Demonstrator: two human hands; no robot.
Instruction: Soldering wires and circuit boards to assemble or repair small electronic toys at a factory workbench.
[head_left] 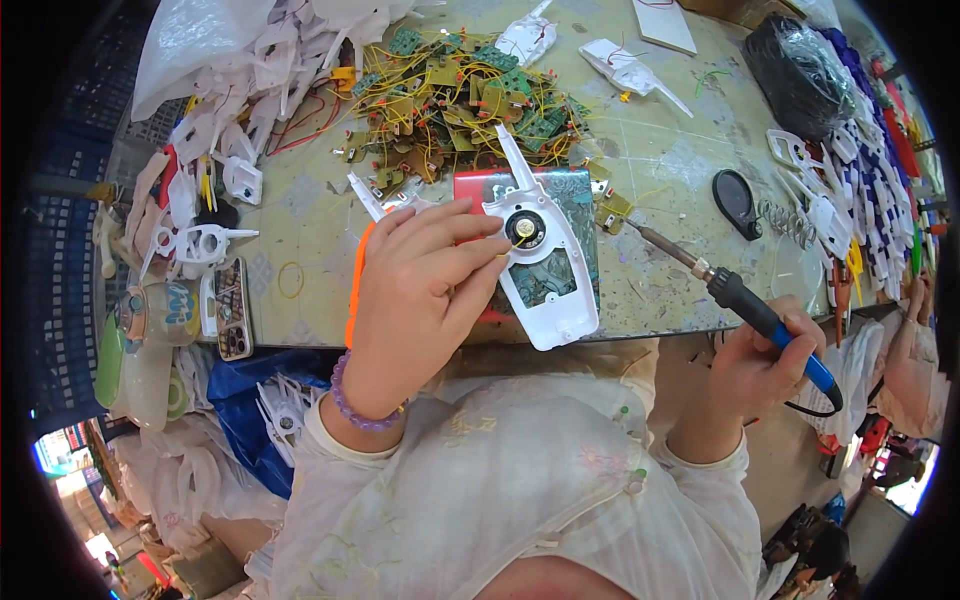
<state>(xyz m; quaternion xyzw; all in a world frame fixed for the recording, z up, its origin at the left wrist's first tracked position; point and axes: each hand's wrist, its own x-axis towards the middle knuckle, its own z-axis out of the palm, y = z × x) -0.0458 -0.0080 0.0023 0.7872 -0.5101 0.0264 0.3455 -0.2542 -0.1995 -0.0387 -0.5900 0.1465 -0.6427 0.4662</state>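
My right hand (765, 365) grips the blue handle of a soldering iron (755, 305). Its metal tip points up and left, beside a small circuit board (613, 210) with yellow wire. My left hand (425, 270) reaches over a white plastic housing half (565, 318) with a long narrow stem. Its thumb and forefinger are pinched together at the edge of a small round speaker (524, 230) set in the housing. What they hold, if anything, is too small to make out. Under the housing lies a red and dark patterned pad (580, 190). An orange strip (358, 290) shows beside the left wrist.
A heap of circuit boards (450, 100) with yellow wires lies beyond the housing. White housings (620, 68) sit at the back and in piles on both sides. At right are a black oval piece (735, 200) and a coiled spring (785, 222); at left, a phone (234, 310).
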